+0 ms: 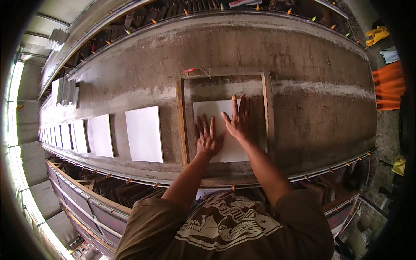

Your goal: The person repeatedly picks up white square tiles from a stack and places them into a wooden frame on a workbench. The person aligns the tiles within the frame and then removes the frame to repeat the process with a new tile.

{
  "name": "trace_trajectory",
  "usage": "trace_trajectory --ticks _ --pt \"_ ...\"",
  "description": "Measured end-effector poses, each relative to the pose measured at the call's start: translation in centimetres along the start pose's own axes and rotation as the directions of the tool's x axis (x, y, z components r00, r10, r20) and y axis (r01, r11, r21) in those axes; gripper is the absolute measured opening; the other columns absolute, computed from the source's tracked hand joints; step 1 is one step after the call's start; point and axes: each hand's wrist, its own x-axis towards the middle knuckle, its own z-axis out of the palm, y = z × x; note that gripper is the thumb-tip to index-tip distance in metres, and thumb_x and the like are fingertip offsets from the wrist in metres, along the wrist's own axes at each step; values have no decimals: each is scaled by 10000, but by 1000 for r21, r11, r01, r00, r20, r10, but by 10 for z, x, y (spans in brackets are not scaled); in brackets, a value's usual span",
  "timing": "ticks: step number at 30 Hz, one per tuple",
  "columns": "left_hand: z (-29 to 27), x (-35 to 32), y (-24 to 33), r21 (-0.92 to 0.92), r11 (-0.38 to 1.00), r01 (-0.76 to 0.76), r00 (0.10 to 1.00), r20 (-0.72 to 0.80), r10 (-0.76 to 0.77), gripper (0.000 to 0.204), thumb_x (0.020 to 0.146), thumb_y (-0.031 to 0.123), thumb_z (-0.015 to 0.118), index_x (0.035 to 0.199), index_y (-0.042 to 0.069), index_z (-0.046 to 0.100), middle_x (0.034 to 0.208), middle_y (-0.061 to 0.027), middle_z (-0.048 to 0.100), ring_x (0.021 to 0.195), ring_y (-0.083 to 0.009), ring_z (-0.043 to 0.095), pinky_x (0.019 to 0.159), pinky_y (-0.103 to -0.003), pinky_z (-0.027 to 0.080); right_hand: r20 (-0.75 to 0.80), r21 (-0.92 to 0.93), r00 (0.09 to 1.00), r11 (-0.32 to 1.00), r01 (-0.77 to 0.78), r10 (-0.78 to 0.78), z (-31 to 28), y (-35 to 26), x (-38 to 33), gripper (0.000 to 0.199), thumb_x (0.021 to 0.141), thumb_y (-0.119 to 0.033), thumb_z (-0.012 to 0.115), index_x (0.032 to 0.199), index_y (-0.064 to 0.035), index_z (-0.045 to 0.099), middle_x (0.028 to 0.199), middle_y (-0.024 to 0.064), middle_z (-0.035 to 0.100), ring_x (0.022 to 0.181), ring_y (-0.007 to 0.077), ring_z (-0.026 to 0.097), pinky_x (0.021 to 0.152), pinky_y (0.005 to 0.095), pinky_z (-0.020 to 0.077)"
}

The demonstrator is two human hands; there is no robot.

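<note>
Tile lies inside a wooden frame on the grey bench; more tiles run toward nine o'clock. Left hand and right hand press flat, fingers spread, on it.

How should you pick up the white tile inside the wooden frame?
Probably by its near edge, from the person's side. The white tile lies flat inside the wooden frame, both hands pressing on top, so only an edge can be lifted. The near edge looks freest.
</note>
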Motion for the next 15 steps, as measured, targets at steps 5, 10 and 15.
trace_trajectory --ticks 5,10,15 --pt "-6 2 3 -3 998 56 997 49 -56 857 982 561 503 1613 80 181 1663 -285 60 1548 -451 12 1246 -571 44 -68 392 996 917 78 -56 -28 6 6 672 968 -374 627 1466 17 401 1324 233 532 1177 357 546 1004 491 443" --pt "-10 3 5 -32 999 30 1000 0 -30 839 980 550 514 1600 70 215 1651 -296 99 1540 -464 52 1244 -578 68 -102 694 985 720 -30 139 28 33 8 610 925 -276 664 1428 -12 441 1098 118 555 955 209 536 860 375 469" --pt "1 -3 -1 -198 980 31 996 -72 -46 868 963 565 541 1593 62 218 1631 -299 150 1534 -455 95 1254 -539 118 -65 585 987 807 -79 144 36 19 13 222 954 -220 642 1045 -18 627 916 109 596 827 241 588 734 365 490"
